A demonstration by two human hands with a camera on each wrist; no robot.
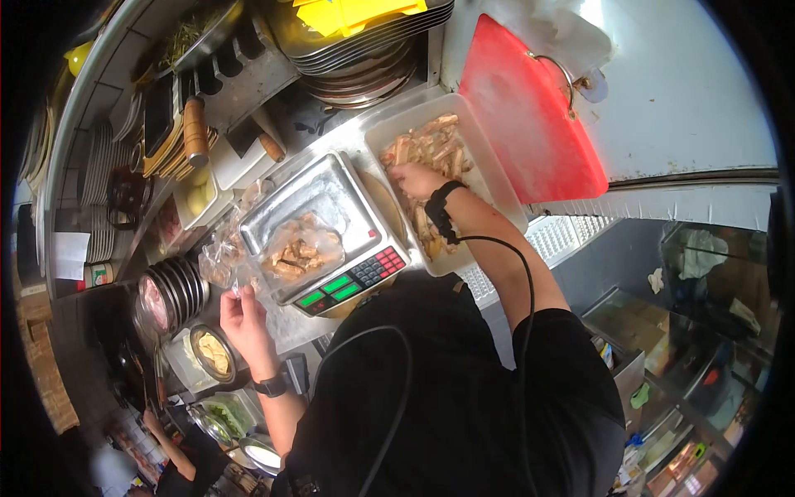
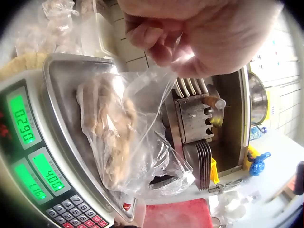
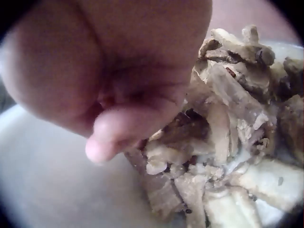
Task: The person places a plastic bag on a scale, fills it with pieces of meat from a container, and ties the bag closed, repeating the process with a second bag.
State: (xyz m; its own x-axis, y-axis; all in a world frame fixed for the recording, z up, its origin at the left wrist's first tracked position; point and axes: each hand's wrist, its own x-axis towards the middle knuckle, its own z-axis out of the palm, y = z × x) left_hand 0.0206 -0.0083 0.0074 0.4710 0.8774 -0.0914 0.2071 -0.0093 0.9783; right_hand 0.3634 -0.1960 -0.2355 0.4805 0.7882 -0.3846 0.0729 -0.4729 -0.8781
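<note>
My left hand [image 1: 247, 331] pinches the top edge of a clear plastic bag [image 2: 142, 128] of brown meat pieces. The bag rests on the metal pan [image 1: 331, 192] of a digital scale whose green displays are lit. Across from it, my right hand [image 1: 421, 180] is down in a white tub [image 1: 489, 170] of cut meat pieces [image 3: 228, 137]. In the right wrist view the visible fingers of my right hand [image 3: 123, 95] curl down against the pieces; whether anything is in their grasp is hidden.
Filled clear bags [image 1: 219, 257] lie beside the scale's far left edge. A red board [image 1: 526, 116] leans behind the tub. Stacked plates [image 1: 356, 70] and a wooden-handled knife [image 1: 195, 132] are at the back. Another person's arm [image 1: 170, 447] shows at lower left.
</note>
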